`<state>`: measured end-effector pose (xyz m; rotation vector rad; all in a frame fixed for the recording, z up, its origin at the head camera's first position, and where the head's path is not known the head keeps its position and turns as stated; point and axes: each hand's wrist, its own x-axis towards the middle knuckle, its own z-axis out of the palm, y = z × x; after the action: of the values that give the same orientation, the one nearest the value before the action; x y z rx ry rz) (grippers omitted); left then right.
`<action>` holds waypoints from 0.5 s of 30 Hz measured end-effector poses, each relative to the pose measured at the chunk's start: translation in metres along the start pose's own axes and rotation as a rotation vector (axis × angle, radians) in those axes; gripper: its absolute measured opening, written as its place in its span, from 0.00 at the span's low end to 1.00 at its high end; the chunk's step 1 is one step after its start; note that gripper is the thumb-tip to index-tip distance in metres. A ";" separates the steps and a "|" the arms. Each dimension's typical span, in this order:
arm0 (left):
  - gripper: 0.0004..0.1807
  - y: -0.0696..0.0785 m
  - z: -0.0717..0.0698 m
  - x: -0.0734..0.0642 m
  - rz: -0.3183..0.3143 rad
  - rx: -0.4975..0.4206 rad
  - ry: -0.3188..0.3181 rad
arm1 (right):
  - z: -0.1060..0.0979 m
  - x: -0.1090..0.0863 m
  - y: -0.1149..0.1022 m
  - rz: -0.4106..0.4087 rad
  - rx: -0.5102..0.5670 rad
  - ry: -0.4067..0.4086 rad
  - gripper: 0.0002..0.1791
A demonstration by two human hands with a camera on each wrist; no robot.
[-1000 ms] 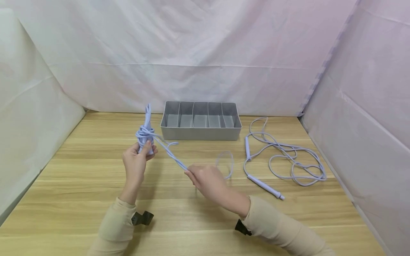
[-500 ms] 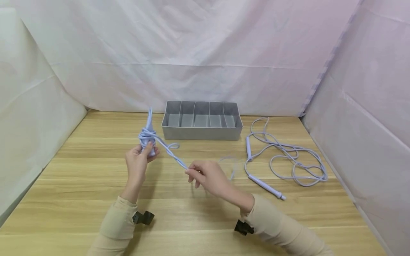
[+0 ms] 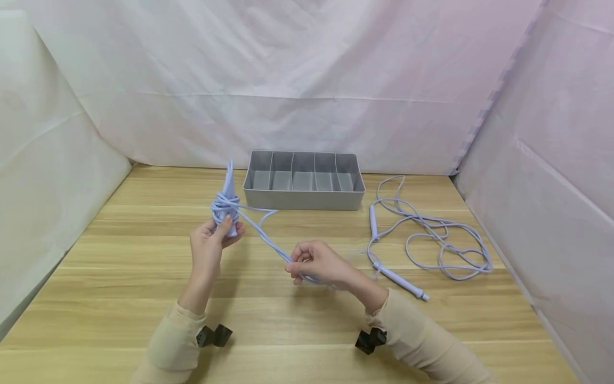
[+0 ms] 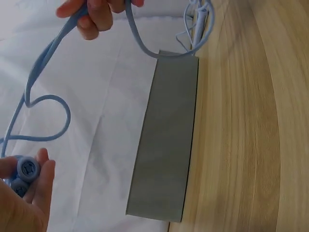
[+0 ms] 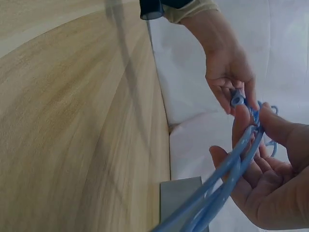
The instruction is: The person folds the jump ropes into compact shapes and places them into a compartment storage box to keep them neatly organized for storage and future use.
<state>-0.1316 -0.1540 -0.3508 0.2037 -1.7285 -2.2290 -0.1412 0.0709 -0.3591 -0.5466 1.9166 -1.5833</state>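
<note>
My left hand [image 3: 206, 248] grips the paired handles of a light blue jump rope [image 3: 225, 205], held upright with part of the cord wound round them. In the left wrist view the round handle ends [image 4: 28, 169] poke out between thumb and fingers. Doubled cord [image 3: 263, 234] runs from the windings down to my right hand [image 3: 321, 264], which pinches it between thumb and fingers. A small side loop of cord stands off near the bundle. Past the right hand the remaining cord [image 5: 231, 169] trails loosely; it is blurred in the head view.
A grey five-slot organizer box [image 3: 304, 200] stands at the back of the wooden table [image 3: 120, 266]. To the right lies a second light blue jump rope [image 3: 427, 218], its cord loosely tangled and both handles on the table. White cloth [image 3: 307, 101] hangs behind and at the sides.
The right hand has shifted slightly right and down, with its fingers more spread round the cord. The trailing loop has swung, and the side loop has slid a little rightward. The left hand keeps its grip.
</note>
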 end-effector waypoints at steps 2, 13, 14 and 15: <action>0.05 0.002 0.001 -0.004 0.024 -0.013 -0.049 | -0.004 0.000 0.002 0.037 0.051 -0.023 0.07; 0.06 0.007 -0.005 -0.013 0.010 -0.019 -0.148 | -0.004 -0.005 0.008 -0.028 0.104 0.011 0.09; 0.07 0.007 -0.006 -0.013 0.011 -0.022 -0.150 | -0.004 -0.006 0.009 -0.033 0.088 0.033 0.08; 0.07 0.007 -0.007 -0.014 0.009 -0.029 -0.151 | -0.004 -0.007 0.009 -0.045 0.069 0.049 0.08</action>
<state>-0.1154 -0.1572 -0.3472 0.0212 -1.7673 -2.3147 -0.1388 0.0804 -0.3663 -0.5293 1.8901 -1.6990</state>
